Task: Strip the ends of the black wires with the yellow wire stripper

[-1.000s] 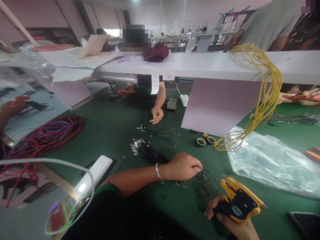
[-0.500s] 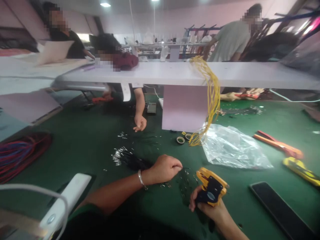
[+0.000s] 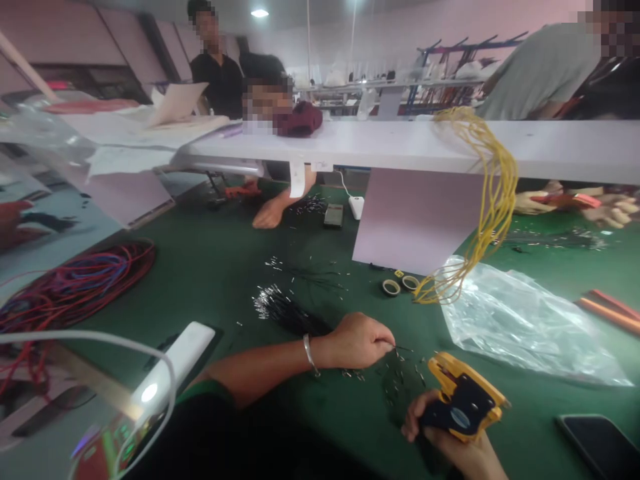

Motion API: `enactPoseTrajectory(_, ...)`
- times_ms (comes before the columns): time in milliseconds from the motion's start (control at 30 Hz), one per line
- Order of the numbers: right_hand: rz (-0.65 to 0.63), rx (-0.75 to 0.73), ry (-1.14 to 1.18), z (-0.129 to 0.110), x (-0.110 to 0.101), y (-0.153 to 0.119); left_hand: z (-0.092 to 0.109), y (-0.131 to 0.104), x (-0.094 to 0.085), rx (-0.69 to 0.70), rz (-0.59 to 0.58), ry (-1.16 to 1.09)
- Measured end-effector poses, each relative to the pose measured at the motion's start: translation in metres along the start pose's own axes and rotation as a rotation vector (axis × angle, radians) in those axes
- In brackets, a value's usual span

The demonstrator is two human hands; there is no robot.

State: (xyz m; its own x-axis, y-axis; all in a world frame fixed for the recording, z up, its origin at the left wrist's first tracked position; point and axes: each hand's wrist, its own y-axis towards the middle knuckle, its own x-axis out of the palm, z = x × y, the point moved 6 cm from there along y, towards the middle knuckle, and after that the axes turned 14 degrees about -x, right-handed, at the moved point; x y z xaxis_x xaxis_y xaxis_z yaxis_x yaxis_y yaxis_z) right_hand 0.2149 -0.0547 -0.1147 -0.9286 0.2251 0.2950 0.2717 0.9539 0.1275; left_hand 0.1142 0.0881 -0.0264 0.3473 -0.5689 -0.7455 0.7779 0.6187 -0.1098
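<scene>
My left hand (image 3: 357,341), with a silver bangle at the wrist, pinches a thin black wire (image 3: 404,349) whose end sticks out to the right. To its right, my right hand (image 3: 440,427) is wrapped round the handle of a yellow and black wire stripper (image 3: 467,398). The tool's head is a short way from the wire, not touching it. A bundle of black wires with shiny tips (image 3: 285,308) lies behind my left wrist. Small loose terminals (image 3: 397,380) are scattered on the green table (image 3: 200,280) between my hands.
Yellow wires (image 3: 493,193) hang from a white shelf (image 3: 400,143). Beneath are tape rolls (image 3: 391,287) and a clear plastic bag (image 3: 530,320). Red and blue wire coils (image 3: 90,283) and a white power strip (image 3: 175,363) lie left, a phone (image 3: 600,443) right. Other people's hands (image 3: 270,212) work across the table.
The view has turned left, so most things appear further right. A person's hand across the table has drawn back to the left. My hands keep hold of the wire and the stripper.
</scene>
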Motion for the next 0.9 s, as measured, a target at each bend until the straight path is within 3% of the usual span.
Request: enactPoseTrajectory(900,-0.020,-0.007,0.051,0.0020,-0.0014,-0.0013,0.0028,-0.0022,-0.0030,0.025,0.023,0.018)
